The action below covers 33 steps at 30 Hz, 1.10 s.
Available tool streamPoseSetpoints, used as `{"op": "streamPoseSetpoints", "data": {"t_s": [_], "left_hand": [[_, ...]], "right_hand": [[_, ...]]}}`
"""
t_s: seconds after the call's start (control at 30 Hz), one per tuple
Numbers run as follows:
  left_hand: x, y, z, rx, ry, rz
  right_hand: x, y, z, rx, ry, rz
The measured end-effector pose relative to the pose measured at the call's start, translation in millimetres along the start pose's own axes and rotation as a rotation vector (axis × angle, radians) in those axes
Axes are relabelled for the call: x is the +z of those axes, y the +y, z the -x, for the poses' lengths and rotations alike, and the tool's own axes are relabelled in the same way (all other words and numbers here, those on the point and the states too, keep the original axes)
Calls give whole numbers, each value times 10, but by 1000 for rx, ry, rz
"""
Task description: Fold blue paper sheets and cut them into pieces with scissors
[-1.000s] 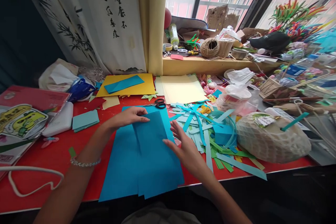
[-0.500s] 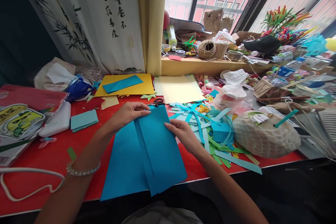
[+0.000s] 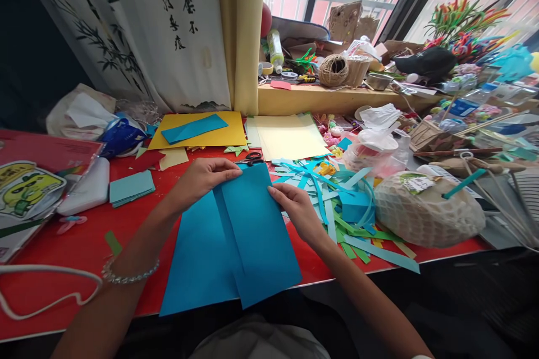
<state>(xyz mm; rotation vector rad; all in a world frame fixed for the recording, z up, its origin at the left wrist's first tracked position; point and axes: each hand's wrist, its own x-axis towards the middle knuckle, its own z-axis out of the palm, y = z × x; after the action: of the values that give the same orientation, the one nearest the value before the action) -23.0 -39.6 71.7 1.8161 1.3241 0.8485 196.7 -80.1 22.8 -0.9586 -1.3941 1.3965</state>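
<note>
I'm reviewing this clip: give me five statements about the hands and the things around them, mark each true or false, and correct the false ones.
1. The left hand holds the upper blue paper near its far end. True.
2. The right hand is gripping the scissors. False: the right hand holds the upper blue paper's right edge; the scissors lie just past its far end.
3. A narrow blue piece lies on the yellow sheet. True.
4. The bracelet is on the right arm. False: the bracelet is on the left arm.
5. The twine ball sits on the windowsill. True.
</note>
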Motion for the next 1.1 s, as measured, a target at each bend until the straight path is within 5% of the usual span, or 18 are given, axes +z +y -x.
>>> {"op": "streamPoseSetpoints", "data": {"t_s": [0.8,1.1], "left_hand": [[-43,21,13,-9,-22,-37],[61,109,20,46,-170,-121]], "right_hand": [[18,0,3,-22,29,61],[63,0,4,-43,-81,247]]}}
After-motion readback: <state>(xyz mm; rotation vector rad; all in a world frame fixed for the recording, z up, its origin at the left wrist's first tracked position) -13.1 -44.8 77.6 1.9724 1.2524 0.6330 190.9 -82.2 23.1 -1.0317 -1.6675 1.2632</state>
